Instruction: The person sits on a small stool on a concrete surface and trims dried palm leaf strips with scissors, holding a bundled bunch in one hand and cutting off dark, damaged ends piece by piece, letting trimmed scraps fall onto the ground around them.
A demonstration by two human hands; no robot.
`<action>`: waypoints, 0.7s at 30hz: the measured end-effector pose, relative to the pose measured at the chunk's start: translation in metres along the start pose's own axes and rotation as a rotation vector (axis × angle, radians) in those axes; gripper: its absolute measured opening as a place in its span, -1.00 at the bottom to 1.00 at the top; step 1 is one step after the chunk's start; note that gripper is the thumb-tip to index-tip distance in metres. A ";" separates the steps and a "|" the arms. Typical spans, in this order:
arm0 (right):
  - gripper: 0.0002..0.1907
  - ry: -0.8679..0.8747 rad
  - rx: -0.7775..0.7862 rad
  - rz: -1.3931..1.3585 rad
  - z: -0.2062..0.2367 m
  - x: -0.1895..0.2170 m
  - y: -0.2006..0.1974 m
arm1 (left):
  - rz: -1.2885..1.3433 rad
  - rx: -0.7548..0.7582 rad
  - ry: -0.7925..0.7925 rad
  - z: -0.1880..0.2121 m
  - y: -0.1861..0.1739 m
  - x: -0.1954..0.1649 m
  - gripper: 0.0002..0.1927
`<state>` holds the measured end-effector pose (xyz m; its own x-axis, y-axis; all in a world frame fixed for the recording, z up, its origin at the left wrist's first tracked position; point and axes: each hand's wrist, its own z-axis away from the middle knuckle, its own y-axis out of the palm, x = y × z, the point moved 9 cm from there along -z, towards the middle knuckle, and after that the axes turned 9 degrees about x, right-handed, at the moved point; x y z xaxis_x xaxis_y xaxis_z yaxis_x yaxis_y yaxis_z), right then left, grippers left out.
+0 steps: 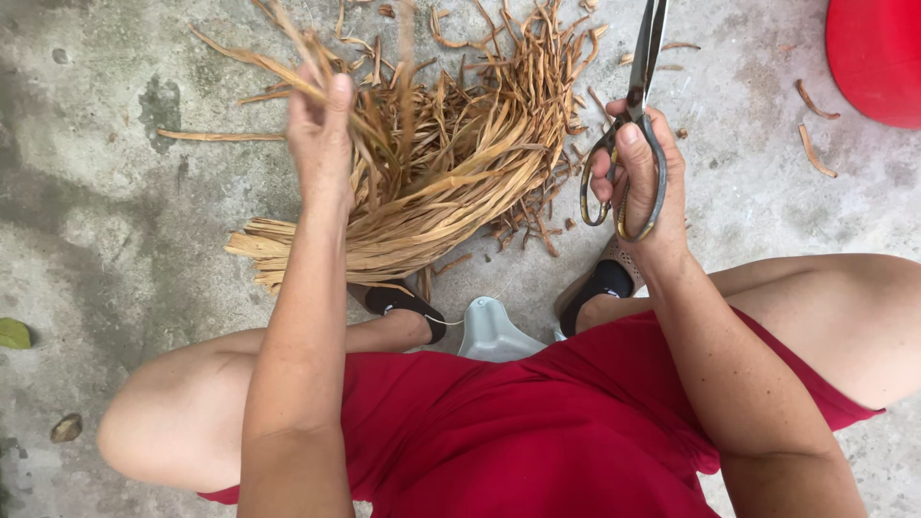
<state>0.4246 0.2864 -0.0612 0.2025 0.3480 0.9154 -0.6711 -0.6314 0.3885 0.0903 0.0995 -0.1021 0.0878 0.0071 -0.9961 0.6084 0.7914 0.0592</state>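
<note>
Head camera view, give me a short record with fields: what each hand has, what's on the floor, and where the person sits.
left hand: raised, pinching a dry tan strip lifted from the pile
right hand: fingers through the handles of large dark scissors, blades pointing away, closed or nearly so
pile: dried tan leaf strips heaped on the concrete floor ahead of the feet
scraps: short cut pieces scattered at right
seat: pale low stool between the knees
other: red object at top right; green leaf at left edge

Stained grey concrete floor [96, 211], daylight
</note>
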 end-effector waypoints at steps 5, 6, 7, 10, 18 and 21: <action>-0.58 -0.018 -0.017 0.062 0.008 0.004 -0.005 | -0.271 0.021 0.259 0.013 0.020 0.004 -0.76; -0.58 -0.019 -0.025 0.076 0.009 0.005 -0.006 | -0.210 0.183 0.205 0.019 0.043 0.014 -0.78; -0.58 -0.019 -0.027 0.072 0.010 0.005 -0.005 | -0.321 0.344 0.027 0.030 0.070 0.036 -0.76; -0.58 -0.011 -0.018 0.063 0.008 0.005 -0.003 | -0.696 0.772 -0.135 0.073 0.137 0.076 -0.58; -0.63 0.034 0.000 0.086 0.012 0.000 0.003 | -1.376 0.818 -0.118 0.081 0.151 0.110 0.03; -0.64 0.036 0.000 0.089 0.013 0.002 0.004 | -1.428 0.995 -0.357 0.087 0.145 0.123 -0.46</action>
<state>0.4320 0.2756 -0.0569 0.1160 0.3155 0.9418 -0.6849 -0.6613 0.3058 0.2579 0.1620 -0.2106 -0.8185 -0.5177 -0.2493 0.5480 -0.5730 -0.6093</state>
